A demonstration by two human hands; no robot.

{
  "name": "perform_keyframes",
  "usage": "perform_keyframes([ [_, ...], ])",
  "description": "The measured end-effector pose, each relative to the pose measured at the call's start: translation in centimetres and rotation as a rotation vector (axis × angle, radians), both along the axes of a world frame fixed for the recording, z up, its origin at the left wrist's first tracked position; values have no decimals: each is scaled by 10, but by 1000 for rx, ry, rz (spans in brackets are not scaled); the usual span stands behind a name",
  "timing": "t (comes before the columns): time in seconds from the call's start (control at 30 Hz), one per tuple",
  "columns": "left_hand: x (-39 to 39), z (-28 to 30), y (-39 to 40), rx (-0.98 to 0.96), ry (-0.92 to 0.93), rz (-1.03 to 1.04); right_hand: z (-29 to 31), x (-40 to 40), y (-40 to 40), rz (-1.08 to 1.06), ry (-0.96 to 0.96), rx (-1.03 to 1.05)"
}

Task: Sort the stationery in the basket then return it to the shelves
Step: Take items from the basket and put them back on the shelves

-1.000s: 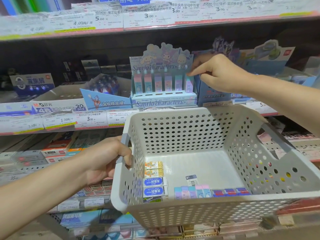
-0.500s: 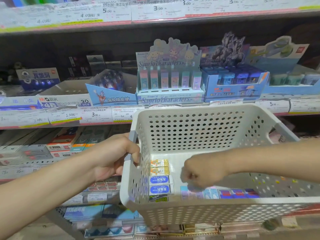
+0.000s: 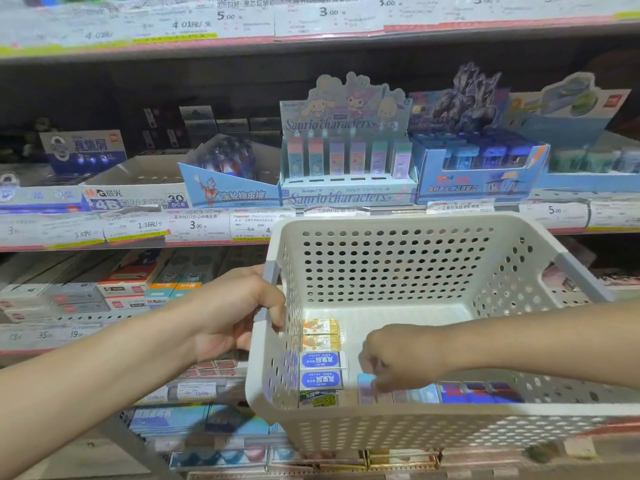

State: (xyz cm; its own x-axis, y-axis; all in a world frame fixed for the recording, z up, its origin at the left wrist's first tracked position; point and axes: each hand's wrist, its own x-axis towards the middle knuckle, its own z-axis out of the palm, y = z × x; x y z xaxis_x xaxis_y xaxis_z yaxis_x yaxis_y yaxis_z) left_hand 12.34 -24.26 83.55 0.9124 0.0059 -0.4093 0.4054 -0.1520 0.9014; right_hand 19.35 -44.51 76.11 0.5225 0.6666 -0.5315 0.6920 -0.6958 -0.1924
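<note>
My left hand (image 3: 239,313) grips the grey handle on the left rim of a white perforated basket (image 3: 388,251), holding it in front of the shelves. My right hand (image 3: 398,358) is down inside the basket, fingers curled and pinching a pastel eraser (image 3: 365,388) from the row along the near wall. Orange erasers (image 3: 320,334), blue-labelled erasers (image 3: 320,370) and a dark one (image 3: 317,398) are stacked at the left wall. Dark blue items (image 3: 478,393) lie to the right. The Sanrio characters display box (image 3: 346,161) stands on the shelf behind the basket.
A blue sharpener display (image 3: 481,168) stands right of the Sanrio box, and a roller eraser box (image 3: 228,181) left of it. Price labels (image 3: 197,225) line the shelf edges. Lower shelves (image 3: 121,292) hold more boxed erasers.
My right hand left the Sanrio display on the shelf and dropped into the basket, closing its fingers on a pastel eraser. The basket stayed in my left hand.
</note>
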Motion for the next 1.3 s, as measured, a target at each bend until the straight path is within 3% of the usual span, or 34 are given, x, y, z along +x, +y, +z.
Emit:
perform_keyframes([
  [0.13,-1,-2,0,-4,7,-6,9,-3,1,-158,80,194],
  [0.37,1,-5,4,-23,21,8,33,0,3,-357,380,395],
  [0.47,1,-4,7,-19,35,-5,79,14,-2,-332,247,522],
  [0.67,0,0,4,-27,53,2,146,43,-23,-325,-28,991],
  [0.8,1,1,3,-14,46,-4,155,69,-28,-326,-371,1154],
  [0.97,0,3,2,11,59,-11,161,86,-27,-243,-678,1081],
  [1.3,0,1,3,-27,40,-10,167,91,-20,-167,-794,1016],
])
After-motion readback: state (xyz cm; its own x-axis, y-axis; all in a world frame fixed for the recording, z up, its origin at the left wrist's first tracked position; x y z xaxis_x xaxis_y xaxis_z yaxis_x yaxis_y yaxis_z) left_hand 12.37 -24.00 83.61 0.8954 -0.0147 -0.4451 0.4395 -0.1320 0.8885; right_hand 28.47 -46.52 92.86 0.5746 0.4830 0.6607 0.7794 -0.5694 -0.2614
